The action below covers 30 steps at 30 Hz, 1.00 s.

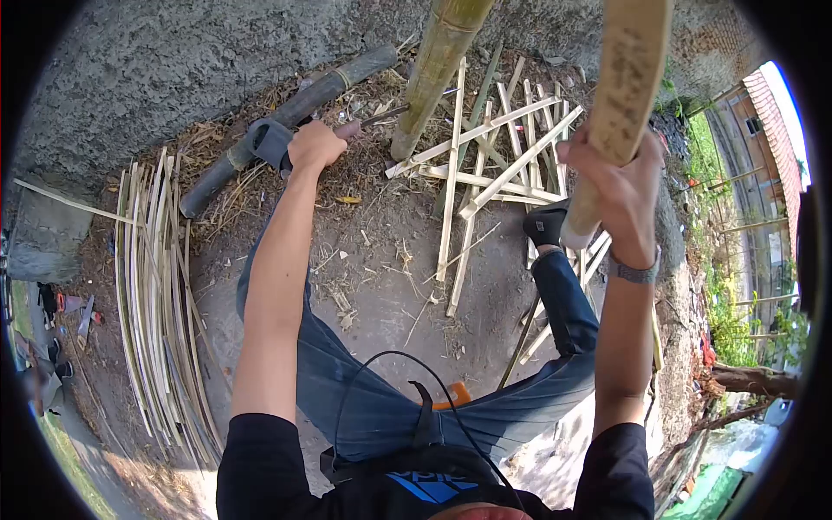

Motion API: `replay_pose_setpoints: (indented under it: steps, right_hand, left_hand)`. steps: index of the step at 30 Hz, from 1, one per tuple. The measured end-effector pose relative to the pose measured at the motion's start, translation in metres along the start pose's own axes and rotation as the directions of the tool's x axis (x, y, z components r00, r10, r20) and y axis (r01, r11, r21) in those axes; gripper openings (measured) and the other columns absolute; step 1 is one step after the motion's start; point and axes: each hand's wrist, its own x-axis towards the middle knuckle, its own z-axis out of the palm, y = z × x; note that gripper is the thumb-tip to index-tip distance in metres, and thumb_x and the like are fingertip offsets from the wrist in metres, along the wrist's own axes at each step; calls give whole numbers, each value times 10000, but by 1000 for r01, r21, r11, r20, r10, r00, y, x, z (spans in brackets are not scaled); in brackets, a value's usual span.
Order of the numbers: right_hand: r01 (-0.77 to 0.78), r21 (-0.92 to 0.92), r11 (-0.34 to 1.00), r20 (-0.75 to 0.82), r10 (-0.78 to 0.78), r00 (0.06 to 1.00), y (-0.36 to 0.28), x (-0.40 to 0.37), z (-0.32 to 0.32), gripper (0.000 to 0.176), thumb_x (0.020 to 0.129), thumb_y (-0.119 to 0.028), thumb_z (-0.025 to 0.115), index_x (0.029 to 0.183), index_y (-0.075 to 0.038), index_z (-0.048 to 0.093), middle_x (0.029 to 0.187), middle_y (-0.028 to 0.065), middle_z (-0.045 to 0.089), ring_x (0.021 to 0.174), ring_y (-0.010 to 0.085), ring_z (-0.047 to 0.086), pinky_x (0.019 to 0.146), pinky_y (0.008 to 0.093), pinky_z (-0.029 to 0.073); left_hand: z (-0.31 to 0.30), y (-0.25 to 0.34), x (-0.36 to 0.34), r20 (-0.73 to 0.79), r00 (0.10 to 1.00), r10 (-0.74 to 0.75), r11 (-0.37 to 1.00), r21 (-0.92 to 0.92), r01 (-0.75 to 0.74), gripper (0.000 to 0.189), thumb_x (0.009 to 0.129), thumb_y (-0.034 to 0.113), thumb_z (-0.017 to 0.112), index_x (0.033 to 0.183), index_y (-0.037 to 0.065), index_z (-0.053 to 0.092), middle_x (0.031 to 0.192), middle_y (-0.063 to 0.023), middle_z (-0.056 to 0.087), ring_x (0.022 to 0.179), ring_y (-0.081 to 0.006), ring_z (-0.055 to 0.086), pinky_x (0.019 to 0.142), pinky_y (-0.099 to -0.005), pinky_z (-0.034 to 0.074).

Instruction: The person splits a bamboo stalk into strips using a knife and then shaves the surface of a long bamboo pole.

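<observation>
My left hand [316, 147] is closed around the handle of a knife [384, 116]. Its dark blade reaches the upright bamboo pole [425, 82], and a thin tip shows on the pole's far side. My right hand [620, 182] is raised close to the camera, fingers wrapped round a thick wooden stick [626, 78] with dark handwriting on its face. The stick's lower end comes out below that fist; its upper end runs out of view. The pole's foot is near a pile of split bamboo strips [511, 169] on the ground.
Long bamboo strips [152, 295] lie bundled at the left. A dark pipe-like length [286, 117] rests along the rough wall [217, 61], beside black slippers [270, 143]. My shod foot [546, 224] is by the strip pile. An orange object [452, 396] lies between my legs.
</observation>
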Motion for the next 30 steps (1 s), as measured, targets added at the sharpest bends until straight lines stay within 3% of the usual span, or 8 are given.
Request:
replay_pose_setpoints:
  steps: [3,7,9,12,15,18,24,30]
  right_hand:
    - [433,123,893,-277,-388,879,-66,64,-110,298,909,-134,677,1142,50,652,1037,181,694,972,281,713,977,424,552]
    - [357,19,934,291,-347,892,-131,96,-163,512,892,-411,604,1010,88,589,775,188,635,746,299,699,782,404,614]
    - [600,441,667,74,-693,717,-99,98,-158,579,893,-397,602,1168,111,571,845,226,673,802,309,723,818,423,617]
    - [572,377,729,-446,-398,801,18,96,-105,338,892,-197,636,1096,73,622,885,181,684,828,263,697,823,406,567]
    - [-120,405,906,-219,224,950,179,-4,124,125,807,-44,722,844,35,633,714,84,662,568,199,641,591,339,533]
    - [-816,46,576,266,780,566,275,-94,209,215,726,-66,756,867,87,704,704,127,695,575,200,687,525,364,549]
    - [-555,232,799,37,563,825,224,-29,94,151,737,-60,750,754,49,646,635,100,639,491,171,593,457,325,472]
    - [274,489,828,-363,-93,927,47,111,-98,170,900,-108,711,966,37,650,797,102,629,664,191,617,654,353,553]
  left_hand:
    - [-10,2,17,4,1000,1,1000,16,-1,500,811,337,708,1182,2,727,1224,-235,712,1165,-388,681,988,-457,543]
    - [-16,-2,30,8,999,49,998,45,-50,456,811,305,693,1142,-5,739,1183,-241,724,1138,-405,688,967,-470,549]
    - [-13,-2,36,-13,999,46,998,45,-45,443,801,296,697,1126,-1,747,1164,-240,730,1123,-402,695,964,-469,550]
    - [-9,-2,34,-22,999,38,998,55,-37,436,795,293,706,1114,-1,752,1166,-237,731,1120,-389,699,961,-464,553]
    - [-11,2,36,-17,999,29,997,77,-28,427,789,295,716,1098,4,758,1162,-233,734,1117,-380,703,958,-462,554]
    - [-21,19,26,-14,999,34,995,89,-33,434,785,310,728,1098,12,764,1149,-228,739,1108,-384,708,950,-455,562]
    - [-19,17,23,-72,997,25,999,47,-22,444,776,311,731,1102,11,761,1149,-217,743,1106,-386,707,953,-459,556]
    - [-21,25,24,-57,998,9,1000,30,-8,483,775,358,751,1117,17,760,1166,-215,740,1108,-377,710,951,-452,558]
